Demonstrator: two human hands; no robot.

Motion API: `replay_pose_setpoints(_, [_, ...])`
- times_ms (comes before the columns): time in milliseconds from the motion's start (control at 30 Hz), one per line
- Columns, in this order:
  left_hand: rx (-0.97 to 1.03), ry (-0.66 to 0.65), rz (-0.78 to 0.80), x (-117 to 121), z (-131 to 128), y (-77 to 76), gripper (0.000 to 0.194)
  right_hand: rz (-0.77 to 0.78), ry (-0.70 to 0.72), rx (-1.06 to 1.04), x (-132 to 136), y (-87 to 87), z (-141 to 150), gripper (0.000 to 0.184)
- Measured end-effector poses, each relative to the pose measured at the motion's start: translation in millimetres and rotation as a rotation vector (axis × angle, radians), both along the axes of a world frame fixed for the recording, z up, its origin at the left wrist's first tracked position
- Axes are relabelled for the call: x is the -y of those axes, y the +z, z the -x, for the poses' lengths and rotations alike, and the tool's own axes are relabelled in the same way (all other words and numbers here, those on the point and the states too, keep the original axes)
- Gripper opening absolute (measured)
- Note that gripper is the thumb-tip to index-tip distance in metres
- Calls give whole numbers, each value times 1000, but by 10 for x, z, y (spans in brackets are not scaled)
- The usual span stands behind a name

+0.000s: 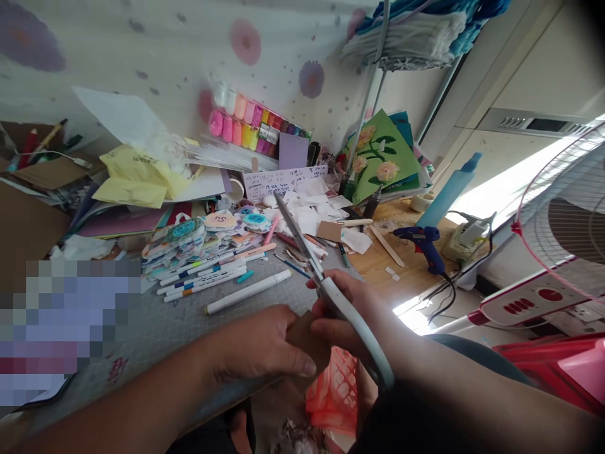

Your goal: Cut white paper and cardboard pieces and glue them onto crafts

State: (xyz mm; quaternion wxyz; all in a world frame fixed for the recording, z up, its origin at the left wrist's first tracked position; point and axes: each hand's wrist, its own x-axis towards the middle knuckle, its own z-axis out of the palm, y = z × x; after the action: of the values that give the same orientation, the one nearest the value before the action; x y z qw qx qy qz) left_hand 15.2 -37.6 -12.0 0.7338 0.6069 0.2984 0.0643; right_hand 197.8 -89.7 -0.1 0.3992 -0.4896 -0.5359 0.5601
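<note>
My left hand (pixel 267 343) is closed on a piece of brown cardboard (pixel 309 347), thumb on top, just past the table's near edge. My right hand (pixel 352 306) has a pair of scissors (pixel 297 236) with pale grey handles. The blades look nearly closed and point up and away to the left, clear of the cardboard. Fingertips of my right hand also touch the cardboard's right side. Below the hands is an orange-red plastic basket (pixel 335 384), partly hidden.
Several markers (pixel 203 277) and a thick white pen (pixel 248 291) lie on the grey mat beside a pile of paper cut-outs (pixel 184 239). Paper scraps (pixel 307 211) cover the middle. A blue glue gun (pixel 423 239), a spray bottle (pixel 451 189) and a fan (pixel 562 208) stand right.
</note>
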Motion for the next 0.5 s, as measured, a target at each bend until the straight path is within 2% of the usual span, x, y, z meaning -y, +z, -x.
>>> replay_pose_setpoints(133, [60, 181, 18, -65, -2, -31, 25, -43, -144, -50, -100, 26, -8, 44])
replay_pose_setpoints(233, [193, 287, 67, -8, -55, -78, 36, -75, -258, -61, -177, 88, 52, 40])
replay_pose_setpoints(300, [194, 372, 84, 53, -99, -109, 34, -105, -300, -23, -213, 110, 103, 41])
replay_pose_setpoints(367, [180, 471, 64, 88, -129, -122, 31, -135, -269, -36, -217, 89, 128, 44])
replay_pose_setpoints(500, [284, 615, 33, 34, -118, -71, 34, -231, -86, -57, -98, -90, 44, 42])
